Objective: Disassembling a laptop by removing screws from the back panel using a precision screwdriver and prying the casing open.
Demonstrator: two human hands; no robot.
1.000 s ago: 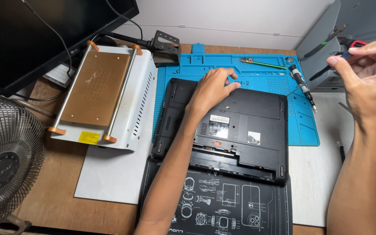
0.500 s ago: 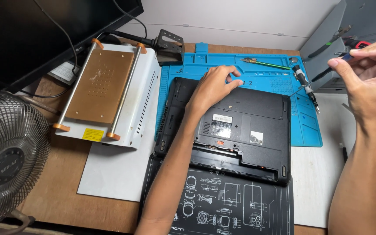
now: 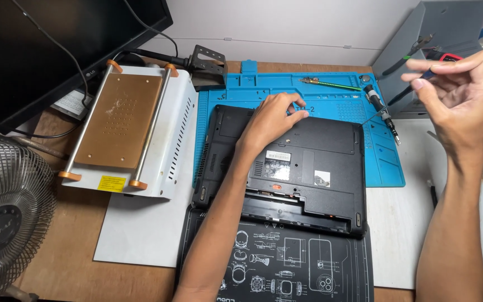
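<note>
Black and printed with white line drawings, a work mat [image 3: 286, 268] lies nearest the camera on the wooden bench [image 3: 62, 274], its far edge just under the near edge of an upturned black laptop [image 3: 308, 179] whose battery bay stands open. To the left, a round wire fan guard [image 3: 4, 215] fills the near corner, and a white sheet [image 3: 146, 229] runs beneath a white metal machine with a copper-coloured top plate [image 3: 121, 120]. A person's left hand [image 3: 272, 120] rests palm down on the laptop's far edge, fingers curled loosely and fingertips [image 3: 300, 112] touching the case where it meets the blue silicone repair mat [image 3: 387, 162]; whether anything small is pinched under them cannot be told. The right hand [image 3: 457, 95] is raised well clear of the bench at the right, thumb and forefinger drawn together around a thin dark tool with a red tip [image 3: 440, 62], the other fingers half folded. Farther back on the blue mat lie a precision screwdriver [image 3: 381, 112] and green tweezers [image 3: 331, 84]. Behind them stand a grey tool rack [image 3: 420, 33], a black bracket [image 3: 208, 64] and, at far left, a dark monitor [image 3: 46, 50].
</note>
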